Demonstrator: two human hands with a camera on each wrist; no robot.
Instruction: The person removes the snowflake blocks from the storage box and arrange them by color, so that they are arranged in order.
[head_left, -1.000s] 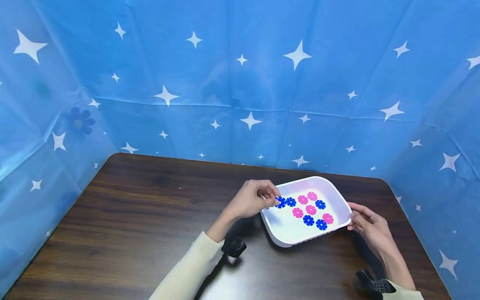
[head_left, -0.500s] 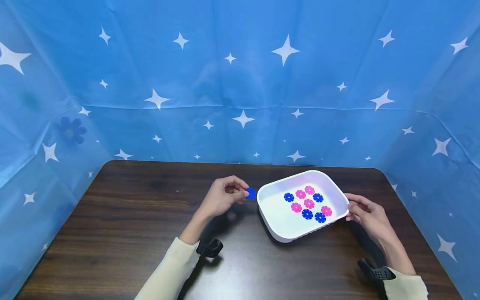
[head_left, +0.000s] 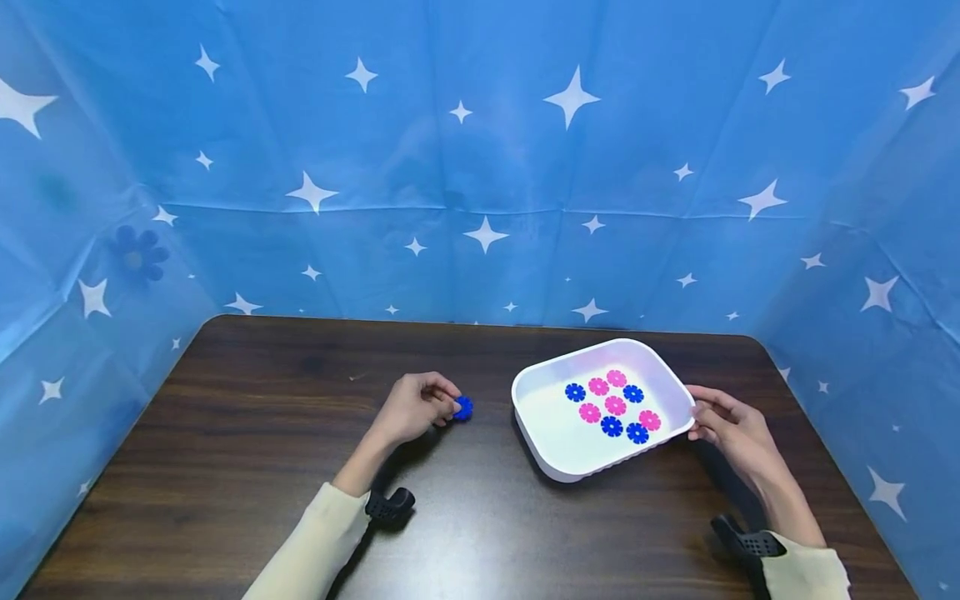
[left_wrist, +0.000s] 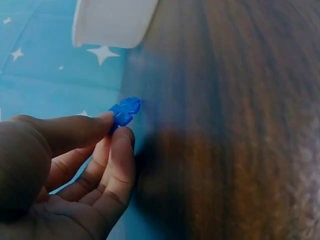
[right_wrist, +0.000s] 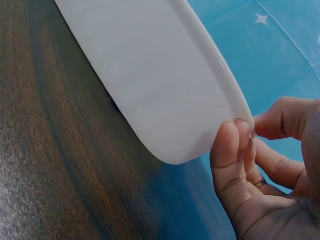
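My left hand (head_left: 414, 408) pinches a blue flower-shaped disc (head_left: 463, 407) between thumb and fingers, left of the white tray (head_left: 551, 462). Seen from the left wrist, the blue disc (left_wrist: 125, 112) juts from the fingertips above the dark wood. My right hand (head_left: 735, 429) grips the tray's right rim, the thumb on one side and fingers on the other, as the tray wall (right_wrist: 160, 90) shows in the right wrist view. Inside lie several pink discs (head_left: 615, 405) and several blue discs (head_left: 612, 426), mostly grouped toward its right half.
A dark wooden table (head_left: 247, 433) carries the tray near its back right. Behind and at both sides hangs a blue cloth (head_left: 480, 150) with white stars. Each wrist wears a black strap (head_left: 390, 506).
My left hand has drawn away from the tray to the left, carrying the blue disc out over the table. The right hand keeps its grip on the rim.
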